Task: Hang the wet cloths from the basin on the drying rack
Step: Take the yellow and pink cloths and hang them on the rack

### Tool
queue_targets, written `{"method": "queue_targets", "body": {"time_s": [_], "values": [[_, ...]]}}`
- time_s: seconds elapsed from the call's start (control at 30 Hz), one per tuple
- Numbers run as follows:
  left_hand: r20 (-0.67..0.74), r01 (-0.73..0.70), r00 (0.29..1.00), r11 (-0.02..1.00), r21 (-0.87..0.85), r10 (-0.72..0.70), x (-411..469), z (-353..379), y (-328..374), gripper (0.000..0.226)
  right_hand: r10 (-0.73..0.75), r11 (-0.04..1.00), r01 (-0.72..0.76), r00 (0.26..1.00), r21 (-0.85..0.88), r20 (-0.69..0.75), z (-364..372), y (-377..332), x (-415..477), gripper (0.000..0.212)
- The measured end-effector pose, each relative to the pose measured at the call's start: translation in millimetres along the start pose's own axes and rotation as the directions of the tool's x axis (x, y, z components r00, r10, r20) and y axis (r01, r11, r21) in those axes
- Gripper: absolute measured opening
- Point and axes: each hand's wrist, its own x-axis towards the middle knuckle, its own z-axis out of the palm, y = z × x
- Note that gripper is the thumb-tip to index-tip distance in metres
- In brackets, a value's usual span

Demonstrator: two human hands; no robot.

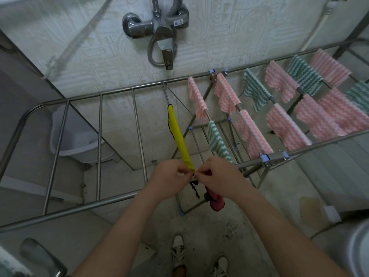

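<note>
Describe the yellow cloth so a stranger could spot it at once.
Find the steel drying rack under the wall tap. Left of the pink and green zigzag cloths, the yellow cloth lies along a rod, left hand and right hand pinching its near end. Unlike them it is unpatterned, edged black.

Drying rack [79,208]: one
Pink-striped cloths [252,134]: seven or eight, overlapping at far right
Green-striped cloths [255,90]: four on the rack
Yellow cloth [178,134]: one
Magenta cloth [214,200]: one
Hands: two, left hand [169,176] and right hand [217,174]
Shoes [177,248]: two
Wall tap [159,27]: one
White plastic tub [73,136]: one
</note>
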Motion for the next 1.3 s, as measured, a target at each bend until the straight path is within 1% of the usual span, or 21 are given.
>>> {"method": "queue_targets", "body": {"time_s": [0.07, 0.1, 0.2, 0.3, 0.4, 0.47, 0.5, 0.57, 0.6, 0.63, 0.67, 0.73, 0.77, 0.83, 0.87, 0.93, 1.03, 1.1, 1.2, 1.27, 1.3], "values": [[-0.089, 0.1, 0.99, 0.989, -0.11, -0.11, 8.7, 0.5, 2.6, 0.011, 0.033, 0.989, -0.028, 0.999, 0.143, -0.033, 3.7, -1.7, 0.5, 0.015], [-0.102, 0.139, 0.983, 0.98, -0.141, -0.154, 13.1, 1.5, 4.3, 0.017, 0.05, 0.988, -0.046, 0.999, 0.148, -0.022, 6.7, -1.8, 0.5, 0.019], [-0.015, 0.228, 0.972, 0.958, -0.175, -0.234, 23.4, 6.1, 6.3, 0.057, 0.077, 0.996, -0.076, 0.997, -0.036, 0.027, 15.9, -0.6, -0.8, 0.028], [0.048, 0.315, 0.946, 0.877, -0.363, -0.32, 26.2, 10.1, 1.3, 0.078, 0.039, 0.986, -0.036, 0.999, -0.16, 0.02, 18.7, -0.2, -5.9, 0.029], [0.135, 0.358, 0.933, 0.809, -0.465, -0.335, 22.8, 8.5, 0.4, 0.088, 0.03, 0.999, -0.027, 0.998, -0.047, 0.062, 12.1, 1.3, -12.0, 0.032], [0.193, 0.366, 0.93, 0.836, -0.408, -0.313, 20.7, 3.1, 5.0, 0.09, 0.034, 0.989, -0.042, 0.998, 0.141, 0.062, 2.3, -1.4, -15.1, 0.038], [0.178, 0.339, 0.939, 0.881, -0.33, -0.294, 19.4, 0.4, 10.0, 0.087, 0.051, 0.964, -0.065, 0.997, 0.258, 0.058, -5.8, -3.7, -18.5, 0.041], [-0.008, 0.211, 0.976, 0.962, -0.175, -0.215, 15.7, -6.5, 17.6, 0.073, 0.072, 0.886, -0.105, 0.993, 0.453, 0.089, -23.3, -7.7, -22.6, 0.044], [-0.078, 0.129, 0.986, 0.974, -0.186, -0.146, 12.3, -9.7, 24.7, 0.064, 0.069, 0.853, -0.109, 0.993, 0.511, 0.096, -34.3, -8.5, -28.0, 0.046], [-0.069, 0.076, 0.993, 0.958, -0.276, -0.099, 9.0, -13.0, 30.9, 0.053, 0.052, 0.823, -0.1, 0.994, 0.559, 0.1, -44.8, -9.1, -32.7, 0.048], [0.032, 0.074, 0.997, 0.907, -0.416, -0.067, 5.4, -16.9, 38.9, 0.041, 0.025, 0.796, -0.078, 0.995, 0.6, 0.096, -54.0, -10.1, -36.5, 0.049], [0.325, 0.196, 0.945, 0.761, -0.619, 0.021, -4.4, -20.4, 54.0, 0.028, -0.021, 0.753, -0.023, 0.998, 0.658, 0.059, -71.3, -13.7, -43.2, 0.048], [0.391, 0.222, 0.918, 0.737, -0.639, 0.063, -8.1, -20.1, 57.1, 0.033, -0.027, 0.732, -0.006, 0.999, 0.681, 0.038, -78.6, -16.7, -45.8, 0.049], [0.374, 0.173, 0.92, 0.732, -0.659, 0.12, -13.2, -20.8, 60.5, 0.036, -0.011, 0.712, -0.004, 1.0, 0.702, 0.017, -93.1, -23.7, -50.8, 0.056], [0.346, 0.144, 0.929, 0.731, -0.667, 0.133, -16.0, -23.1, 61.5, 0.03, 0.006, 0.728, -0.018, 1.0, 0.685, 0.019, -100.8, -27.8, -54.8, 0.062], [0.32, 0.106, 0.934, 0.727, -0.678, 0.162, -19.0, -29.3, 62.9, 0.022, 0.041, 0.828, -0.051, 0.999, 0.558, 0.031, -113.4, -34.1, -60.6, 0.074], [0.197, -0.002, 0.959, 0.702, -0.712, 0.203, -24.4, -42.4, 75.1, 0.021, 0.067, 0.981, -0.067, 0.998, 0.182, 0.008, -123.2, -43.2, -62.5, 0.082], [0.07, -0.101, 0.973, 0.674, -0.732, 0.222, -27.5, -50.8, 87.4, 0.017, 0.074, 0.996, -0.072, 0.997, 0.061, -0.03, -124.5, -51.0, -59.2, 0.071], [0.102, -0.09, 0.966, 0.674, -0.733, 0.239, -30.5, -67.8, 93.7, 0.021, 0.022, 0.999, -0.025, 0.995, -0.022, -0.097, -126.7, -62.5, -51.8, 0.026], [0.173, -0.059, 0.959, 0.754, -0.654, 0.226, -30.7, -82.9, 85.2, 0.03, -0.03, 0.994, 0.05, 0.98, 0.097, -0.198, -129.0, -67.2, -44.6, 0.006], [0.18, -0.06, 0.962, 0.797, -0.601, 0.208, -30.5, -90.3, 80.8, 0.029, -0.033, 0.977, 0.084, 0.967, 0.198, -0.252, -130.4, -69.0, -40.3, 0.007]]}}
